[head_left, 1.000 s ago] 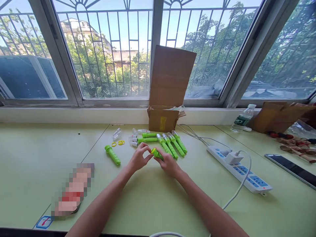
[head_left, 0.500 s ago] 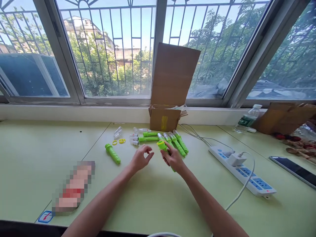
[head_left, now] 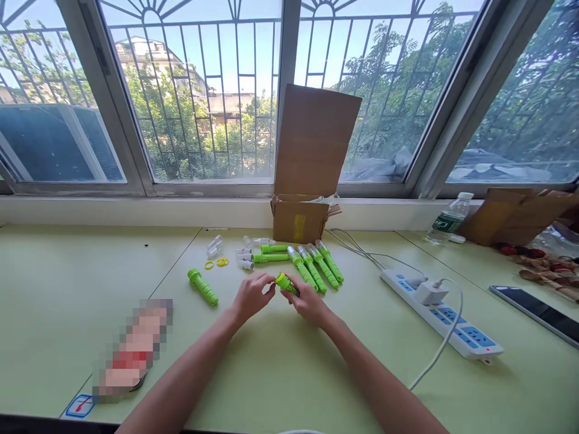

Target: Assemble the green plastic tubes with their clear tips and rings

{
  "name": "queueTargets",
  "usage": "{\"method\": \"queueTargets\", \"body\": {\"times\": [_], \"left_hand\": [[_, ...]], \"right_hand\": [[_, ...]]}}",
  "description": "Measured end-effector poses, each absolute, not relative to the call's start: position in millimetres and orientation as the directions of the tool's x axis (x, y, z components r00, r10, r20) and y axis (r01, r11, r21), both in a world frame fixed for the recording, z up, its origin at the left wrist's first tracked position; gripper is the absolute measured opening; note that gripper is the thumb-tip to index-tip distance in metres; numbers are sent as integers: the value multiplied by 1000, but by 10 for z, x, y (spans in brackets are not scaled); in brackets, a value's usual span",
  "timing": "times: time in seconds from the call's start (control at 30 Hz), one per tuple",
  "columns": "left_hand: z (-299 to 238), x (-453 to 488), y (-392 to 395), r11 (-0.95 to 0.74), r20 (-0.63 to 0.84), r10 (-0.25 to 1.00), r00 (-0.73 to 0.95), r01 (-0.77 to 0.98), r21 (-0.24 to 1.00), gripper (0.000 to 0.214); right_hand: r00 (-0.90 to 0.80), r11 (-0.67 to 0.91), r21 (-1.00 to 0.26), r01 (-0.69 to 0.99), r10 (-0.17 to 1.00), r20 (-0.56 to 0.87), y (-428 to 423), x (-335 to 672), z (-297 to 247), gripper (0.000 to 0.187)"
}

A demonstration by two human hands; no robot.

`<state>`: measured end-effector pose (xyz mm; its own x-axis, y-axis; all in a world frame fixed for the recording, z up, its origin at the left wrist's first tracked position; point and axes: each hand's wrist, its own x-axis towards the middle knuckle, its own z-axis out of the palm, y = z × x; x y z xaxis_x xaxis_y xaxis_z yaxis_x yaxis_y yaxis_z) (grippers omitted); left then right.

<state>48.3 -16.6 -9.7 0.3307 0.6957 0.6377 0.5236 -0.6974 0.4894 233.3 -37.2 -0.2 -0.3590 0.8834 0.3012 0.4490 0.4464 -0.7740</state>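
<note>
My right hand (head_left: 308, 303) is wrapped round a green plastic tube (head_left: 287, 284) with a flared end and a yellow ring (head_left: 280, 278) at that end. The fingertips of my left hand (head_left: 253, 296) are pinched together at the ringed end. Beyond my hands lie several green tubes with clear tips (head_left: 312, 270), side by side. Two more green tubes (head_left: 271, 258) lie left of them, near small clear and white pieces (head_left: 245, 258). Farther left are loose yellow rings (head_left: 222, 262), clear caps (head_left: 215, 246) and a single green tube (head_left: 203, 287).
An open cardboard box (head_left: 298, 220) stands by the window. To the right lie a power strip (head_left: 443, 313) with cables, a phone (head_left: 536, 313) and a water bottle (head_left: 450, 220). A blurred-out object (head_left: 133, 349) lies at the left front.
My right hand has brought the green tube left and nearer to me, clear of the row of tubes. My left hand's fingers have closed in on its ringed end.
</note>
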Motion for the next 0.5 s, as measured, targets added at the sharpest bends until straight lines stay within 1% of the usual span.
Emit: {"method": "queueTargets", "body": {"times": [0.1, 0.23, 0.5], "left_hand": [[-100, 490, -171, -680, 654, 696, 296, 564, 468, 14], [-112, 502, -186, -674, 651, 695, 306, 591, 442, 14], [-160, 549, -207, -645, 706, 656, 266, 684, 341, 15]], "right_hand": [[-342, 458, -752, 474, 883, 322, -372, 2317, 5, 51], [-331, 446, -752, 485, 890, 314, -369, 2315, 2, 53], [-328, 439, -756, 486, 893, 308, -381, 2313, 1, 51]]}}
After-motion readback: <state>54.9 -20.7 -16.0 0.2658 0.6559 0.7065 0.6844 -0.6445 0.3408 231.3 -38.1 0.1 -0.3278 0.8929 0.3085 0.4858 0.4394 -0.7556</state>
